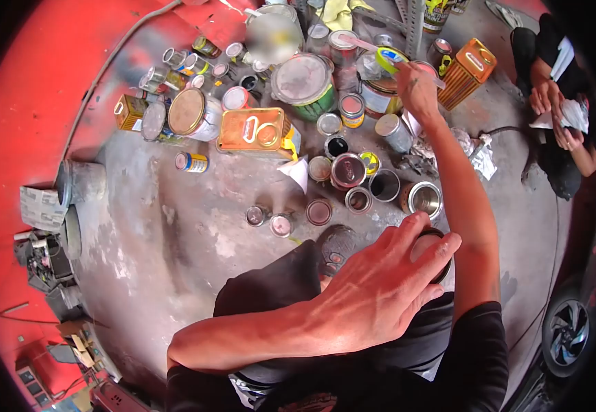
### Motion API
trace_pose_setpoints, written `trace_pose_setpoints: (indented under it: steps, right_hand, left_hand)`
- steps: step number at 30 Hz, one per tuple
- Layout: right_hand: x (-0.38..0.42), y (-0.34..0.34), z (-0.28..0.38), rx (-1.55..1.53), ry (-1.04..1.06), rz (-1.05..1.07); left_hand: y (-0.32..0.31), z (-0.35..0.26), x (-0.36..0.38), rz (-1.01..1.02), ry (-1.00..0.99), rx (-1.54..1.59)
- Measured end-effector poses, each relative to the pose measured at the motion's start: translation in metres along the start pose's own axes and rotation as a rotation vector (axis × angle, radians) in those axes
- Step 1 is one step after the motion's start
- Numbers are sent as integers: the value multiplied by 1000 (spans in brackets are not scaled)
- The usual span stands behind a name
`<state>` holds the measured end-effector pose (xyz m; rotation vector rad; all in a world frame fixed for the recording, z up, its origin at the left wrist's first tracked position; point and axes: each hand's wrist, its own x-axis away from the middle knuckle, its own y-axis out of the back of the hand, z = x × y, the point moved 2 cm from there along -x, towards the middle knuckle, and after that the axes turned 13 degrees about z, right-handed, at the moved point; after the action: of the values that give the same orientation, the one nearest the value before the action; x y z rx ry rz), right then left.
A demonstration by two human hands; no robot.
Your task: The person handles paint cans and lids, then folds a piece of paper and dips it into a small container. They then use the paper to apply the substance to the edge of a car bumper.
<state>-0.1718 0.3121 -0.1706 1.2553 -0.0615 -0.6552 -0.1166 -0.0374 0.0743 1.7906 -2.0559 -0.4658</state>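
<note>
My left hand (380,285) reaches across in front of me, its fingers closed around the top of a small round can (427,248) with a dark rim. The hand covers most of the can's side. My right hand (418,88) stretches far forward over the paint cans, fingers closed on a pinkish flat stick (358,42). A bright yellow-green curved piece (384,62) shows at its fingertips, over a large paint can (380,99). Between my hands stand an open metal can (424,199), a dark open cup (384,185) and a can with a dark red top (349,170).
Many paint tins crowd the floor ahead, among them a rectangular orange tin (256,130), another orange tin (468,72) and a large green-labelled bucket (305,86). Crumpled foil (483,158) lies at right. Beyond it another person's hands (552,103) hold white paper. A car wheel (567,336) stands lower right.
</note>
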Motion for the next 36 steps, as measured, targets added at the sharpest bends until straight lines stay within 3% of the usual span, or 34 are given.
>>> trace_pose_setpoints:
  steps: [5, 8, 11, 16, 19, 23, 29, 32, 33, 35, 36]
  right_hand:
    - [23, 4, -20, 79, 25, 20]
    - [25, -9, -19, 83, -16, 181]
    - [35, 7, 15, 120, -131, 129]
    - [30, -4, 0, 78, 34, 129]
    - [25, -5, 0, 106, -51, 220]
    - [31, 3, 10, 97, -89, 96]
    - [24, -4, 1, 88, 7, 136]
    - [25, 11, 20, 103, -42, 148]
    - [26, 12, 20, 95, -24, 125]
    - [26, 11, 17, 105, 30, 74]
    - [26, 18, 23, -26, 59, -53]
  left_hand:
    - [-3, -4, -3, -10, -53, 57]
    - [-2, -4, -3, -11, -19, 79]
    - [4, 4, -3, -101, 12, 45]
    - [3, 2, -2, -83, -9, 62]
    - [3, 3, 1, -91, -3, 44]
    - [8, 3, 5, -70, 10, 54]
    - [17, 10, 8, -98, 20, 42]
    - [29, 26, 8, -165, 142, 425]
    - [39, 25, 8, -168, 229, 723]
    - [46, 48, 7, -270, 134, 1132]
    - [50, 55, 8, -304, 96, 1191]
